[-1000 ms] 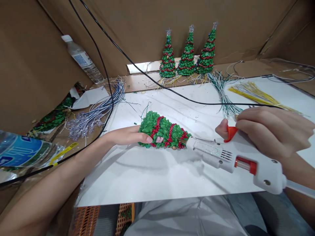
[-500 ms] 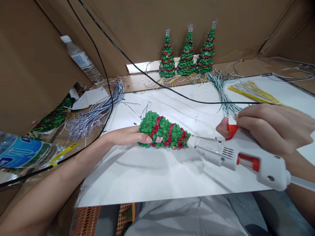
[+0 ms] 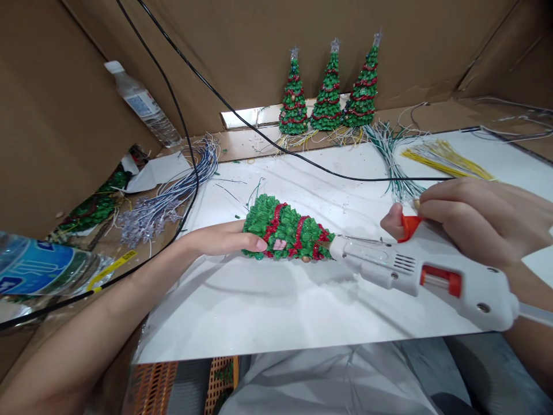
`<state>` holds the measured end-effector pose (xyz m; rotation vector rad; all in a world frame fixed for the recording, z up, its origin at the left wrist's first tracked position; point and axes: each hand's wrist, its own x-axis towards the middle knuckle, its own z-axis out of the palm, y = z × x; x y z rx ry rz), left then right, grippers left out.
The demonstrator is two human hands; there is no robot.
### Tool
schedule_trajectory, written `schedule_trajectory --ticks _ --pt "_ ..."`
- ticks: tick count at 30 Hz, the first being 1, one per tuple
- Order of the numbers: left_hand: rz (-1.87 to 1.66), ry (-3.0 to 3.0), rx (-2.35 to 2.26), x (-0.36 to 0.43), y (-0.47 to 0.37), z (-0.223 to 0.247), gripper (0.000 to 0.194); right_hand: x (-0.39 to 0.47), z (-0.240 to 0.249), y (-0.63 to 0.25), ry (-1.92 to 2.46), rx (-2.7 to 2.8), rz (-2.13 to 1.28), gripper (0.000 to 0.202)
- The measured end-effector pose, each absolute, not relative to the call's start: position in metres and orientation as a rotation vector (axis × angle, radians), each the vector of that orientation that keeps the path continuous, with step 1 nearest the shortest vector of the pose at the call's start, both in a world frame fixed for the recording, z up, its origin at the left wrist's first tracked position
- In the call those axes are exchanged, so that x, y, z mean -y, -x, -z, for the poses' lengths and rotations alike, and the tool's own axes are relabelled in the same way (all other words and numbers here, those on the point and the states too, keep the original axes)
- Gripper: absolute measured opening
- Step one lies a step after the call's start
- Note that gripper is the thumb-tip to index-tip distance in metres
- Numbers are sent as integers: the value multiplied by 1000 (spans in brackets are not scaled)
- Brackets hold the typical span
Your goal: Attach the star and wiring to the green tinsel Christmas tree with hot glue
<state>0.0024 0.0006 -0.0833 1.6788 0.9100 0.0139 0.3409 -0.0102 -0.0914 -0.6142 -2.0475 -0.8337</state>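
Note:
A small green Christmas tree figurine (image 3: 287,227) with red garlands lies on its side over the white board, its narrow end to the right. My left hand (image 3: 237,237) is closed around its wide base, the thumb on the near side and the other fingers hidden behind. In my right hand (image 3: 470,216) is a white hot glue gun (image 3: 415,265), with a finger at its orange trigger. The gun's nozzle end meets the tree's narrow tip, hiding the exact contact. Thin dark green wires stick out near the tree's base.
Three decorated trees (image 3: 327,95) with clear stars stand at the back. Green-white wires (image 3: 391,158) and yellow wires (image 3: 449,158) lie right, star-tipped wires (image 3: 173,190) left. A black cable (image 3: 259,132) crosses overhead. Two water bottles (image 3: 144,106) are at the left.
The glue gun has shifted and turned slightly, its rear end moving a little right and up, while its nozzle stays at the tree's tip. My left hand and the tree have hardly moved.

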Motion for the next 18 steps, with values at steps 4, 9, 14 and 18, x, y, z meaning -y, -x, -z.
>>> schedule_trajectory --ticks 4,9,14,18 --pt "-20 -1676 -909 0 -4 82 48 5 99 -341 638 1962 829 18" --pt "-26 -1675 -904 0 -4 82 46 -1 105 -338 685 1940 791 29" --pt "-34 -1682 -903 0 -4 83 47 6 98 -334 725 1968 760 37" --pt "-37 -1697 -904 0 -4 83 49 17 86 -331 922 2163 572 27"
